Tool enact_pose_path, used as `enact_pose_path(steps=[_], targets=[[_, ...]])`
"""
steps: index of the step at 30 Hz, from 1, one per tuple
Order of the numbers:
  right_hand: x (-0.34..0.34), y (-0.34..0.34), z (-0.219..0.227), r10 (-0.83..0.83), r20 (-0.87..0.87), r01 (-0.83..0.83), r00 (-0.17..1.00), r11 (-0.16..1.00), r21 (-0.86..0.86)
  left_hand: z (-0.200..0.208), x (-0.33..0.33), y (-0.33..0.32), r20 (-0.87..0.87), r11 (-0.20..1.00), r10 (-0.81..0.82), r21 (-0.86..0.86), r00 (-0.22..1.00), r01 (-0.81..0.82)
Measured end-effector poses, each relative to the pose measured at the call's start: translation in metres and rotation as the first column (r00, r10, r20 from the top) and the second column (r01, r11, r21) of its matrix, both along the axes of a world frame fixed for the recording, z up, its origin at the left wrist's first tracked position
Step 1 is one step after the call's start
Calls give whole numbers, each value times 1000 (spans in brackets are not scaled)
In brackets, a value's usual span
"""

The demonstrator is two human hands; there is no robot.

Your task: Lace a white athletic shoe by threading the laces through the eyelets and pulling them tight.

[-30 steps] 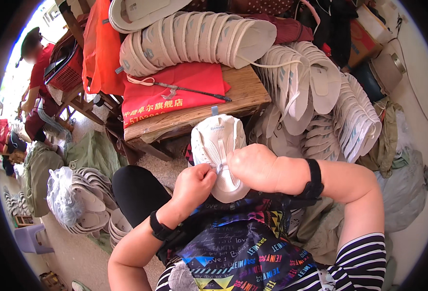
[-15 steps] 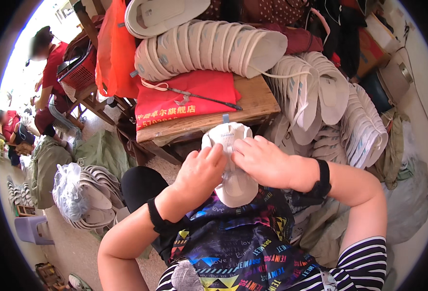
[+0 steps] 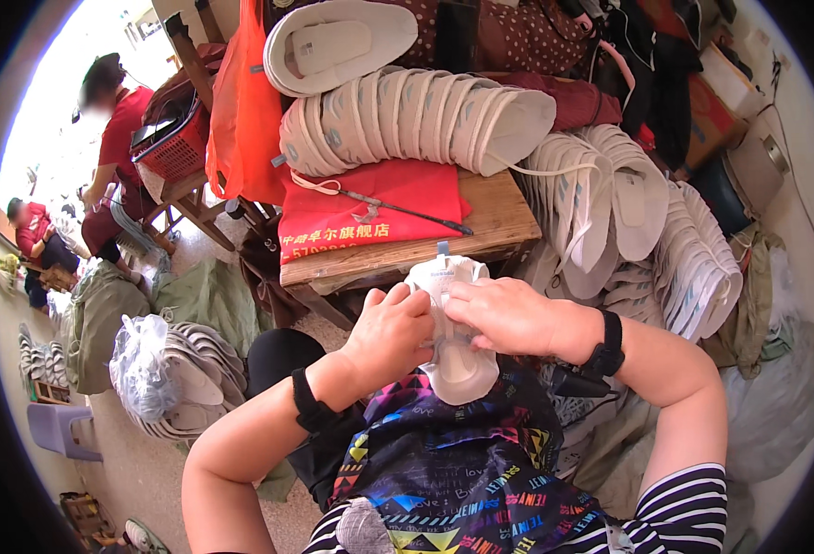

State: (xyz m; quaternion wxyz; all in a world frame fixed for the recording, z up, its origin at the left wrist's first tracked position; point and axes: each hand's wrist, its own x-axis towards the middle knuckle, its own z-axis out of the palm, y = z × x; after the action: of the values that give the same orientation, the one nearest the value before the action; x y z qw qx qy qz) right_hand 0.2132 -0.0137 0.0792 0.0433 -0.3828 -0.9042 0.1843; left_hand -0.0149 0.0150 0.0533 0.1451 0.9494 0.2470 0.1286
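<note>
Just above my lap is a white shoe upper (image 3: 462, 374), its toe toward me and its tongue and small grey-blue tab away from me. My left hand (image 3: 390, 331) has its curled fingers closed on the left side of the opening. My right hand (image 3: 522, 319) pinches the right side, fingers bent over the tongue area. Whether either also holds a lace is hidden. Beyond them, a thin dark rod (image 3: 407, 210) with a pale cord loop lies on a red bag (image 3: 351, 235), which covers part of a wooden bench (image 3: 504, 217).
A row of nested shoe uppers (image 3: 407, 125) lies across the bench, another upper (image 3: 337, 46) behind it. More stacks (image 3: 642, 198) hang at right. A plastic-wrapped bundle of uppers (image 3: 180, 374) sits on the floor left, near a purple stool (image 3: 63, 429). Two people in red work far left.
The surroundings have shifted slightly right and down in view. My left hand has turned a little, its fingers more curled; both hands stay on the shoe upper.
</note>
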Motion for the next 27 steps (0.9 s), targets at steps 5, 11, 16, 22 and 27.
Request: enact_pose_path(steps=[5,11,16,22,27], targets=[[2,5,-2,17,-33,-18,999,1000,-24,-4,-2,5,5,999,-30,-14,1000,30],[1,6,-1,13,-9,-14,1000,999,-43,-8,-2,2,8,997,24,-79,1000,-23],[3,2,-8,-11,-8,10,1000,1000,-29,5,14,1,-253,988,138,-32,958,-151],[13,-1,-17,32,-83,-24,996,996,91,-6,12,12,-182,913,175,-339,968,-229],[15,-2,-14,-6,-119,16,993,997,81,-37,5,22,2,816,210,-552,978,-174]])
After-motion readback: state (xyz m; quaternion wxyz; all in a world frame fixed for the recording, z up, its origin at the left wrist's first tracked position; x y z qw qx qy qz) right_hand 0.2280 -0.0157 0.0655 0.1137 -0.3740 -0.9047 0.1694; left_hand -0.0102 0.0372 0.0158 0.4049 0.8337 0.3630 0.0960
